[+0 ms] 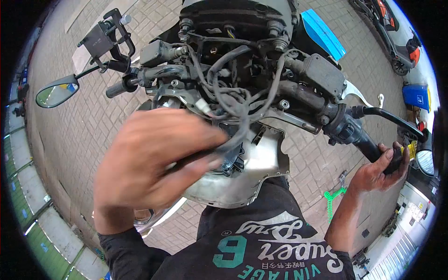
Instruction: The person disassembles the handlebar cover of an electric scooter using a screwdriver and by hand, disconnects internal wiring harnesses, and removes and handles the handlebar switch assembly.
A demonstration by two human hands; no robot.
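My left hand (154, 158), blurred by motion, is closed in front of the opened front of a scooter. A thick dark cable (240, 133) runs down from the wire bundle into the pinch between its thumb and fingers. On the right, my right hand (378, 170) has its fingers wrapped round the outer end of the black handlebar grip (366, 144). Loose wires (228, 95) cross the middle of the bare handlebar, with a white connector (202, 106) among them. Below them sits the pale plastic body panel (266, 156).
A mirror (58, 94) and a phone holder (99, 39) stick out at the left. Another mirror (425, 161) is beyond my right hand. A blue panel (322, 35) lies on the brick floor, and a blue bin (416, 97) stands by the wall. A green coiled hose (330, 200) hangs lower right.
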